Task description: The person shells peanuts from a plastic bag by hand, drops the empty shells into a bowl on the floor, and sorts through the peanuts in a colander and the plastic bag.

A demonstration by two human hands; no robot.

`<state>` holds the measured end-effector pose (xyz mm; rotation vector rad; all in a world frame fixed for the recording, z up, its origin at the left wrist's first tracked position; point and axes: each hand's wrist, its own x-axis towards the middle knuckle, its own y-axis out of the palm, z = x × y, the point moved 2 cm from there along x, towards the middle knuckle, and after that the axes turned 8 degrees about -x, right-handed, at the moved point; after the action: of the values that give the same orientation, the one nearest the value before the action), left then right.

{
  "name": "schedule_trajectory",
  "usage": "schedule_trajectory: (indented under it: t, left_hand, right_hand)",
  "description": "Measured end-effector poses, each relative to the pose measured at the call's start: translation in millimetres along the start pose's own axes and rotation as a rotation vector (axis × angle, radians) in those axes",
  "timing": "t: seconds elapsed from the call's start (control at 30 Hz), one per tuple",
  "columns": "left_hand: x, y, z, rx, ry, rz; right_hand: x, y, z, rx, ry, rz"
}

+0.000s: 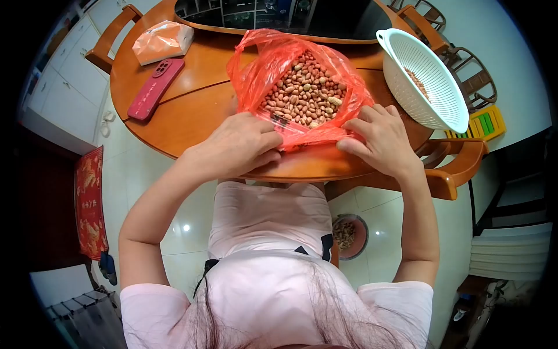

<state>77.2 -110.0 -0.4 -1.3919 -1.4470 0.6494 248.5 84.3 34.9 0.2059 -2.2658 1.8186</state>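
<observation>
Round wooden table (195, 125), pale tiled floor (186, 218) under it, dark glass turntable (279, 18) on the far side. Red bag (253, 70) sits right at the near edge, mouth wide open, with a big heap of peanuts (308, 90) inside. Going by the look of them, the shelling is nearly all done: most are bare reddish nuts, and only a few pale ones, like that one (335, 101) at the right of the heap, seem to be in their shells. Those few are about all I'd call left over, though I can't tell what's buried deeper. White colander (399, 81) to the right has a smaller lot of nuts (417, 84) in it, and the bin (365, 234) on the floor holds what look like shells (344, 234).

As for the hands, both forearms reach forward with elbows out wide. Left hand (241, 142) is palm down, fingers curled in and closed on the bag's near left edge. Right hand (381, 136) has the near right edge between thumb and bent fingers, a bit more spread than the left but with a hold on the plastic. No peanut visible in either one, fwiw. Phone (156, 88) and tissue pack (164, 42) are off to the left, well apart from the hands.
</observation>
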Motion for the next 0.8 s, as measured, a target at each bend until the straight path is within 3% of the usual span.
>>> schedule_trajectory:
  t: [0.07, 0.13, 0.17, 0.23, 0.33, 0.47, 0.57, 0.6, 0.7, 0.8]
  left_hand:
    - [-2.3, -9.9, -10.2, -0.049, -0.111, 0.196]
    - [1.2, -14.9, -13.9, -0.142, -0.080, 0.206]
    - [4.0, -16.3, -14.4, -0.187, -0.066, 0.211]
    - [21.9, -16.1, -7.9, -0.244, -0.041, -0.008]
    - [51.1, -18.0, 16.5, -0.221, -0.066, -0.277]
    - [54.4, -16.4, 64.7, 0.178, -0.299, -0.377]
    - [43.2, -37.0, 65.9, 0.325, -0.452, -0.321]
    - [40.7, -42.0, 72.8, 0.240, -0.422, -0.351]
    - [42.3, -49.8, 80.8, 0.210, -0.560, -0.159]
    - [53.3, -44.0, 86.4, 0.166, -0.535, -0.121]
  right_hand:
    - [7.1, -2.7, 0.6, 0.033, 0.032, 0.051]
    - [23.0, -8.4, 0.4, 0.037, 0.059, 0.126]
    - [32.9, -7.9, 1.6, 0.089, 0.086, 0.029]
    - [56.6, -5.4, 3.9, 0.196, 0.136, -0.172]
    - [99.6, 17.9, -0.8, 0.322, 0.021, -0.300]
    - [113.7, 52.9, -14.2, 0.073, 0.111, -0.088]
    - [96.7, 50.1, -12.7, -0.046, 0.146, -0.014]
    - [93.4, 49.9, -16.7, -0.058, 0.125, 0.058]
    - [95.0, 43.6, -22.1, 0.017, 0.192, 0.244]
    - [113.7, 53.5, -23.7, 0.050, 0.234, 0.181]
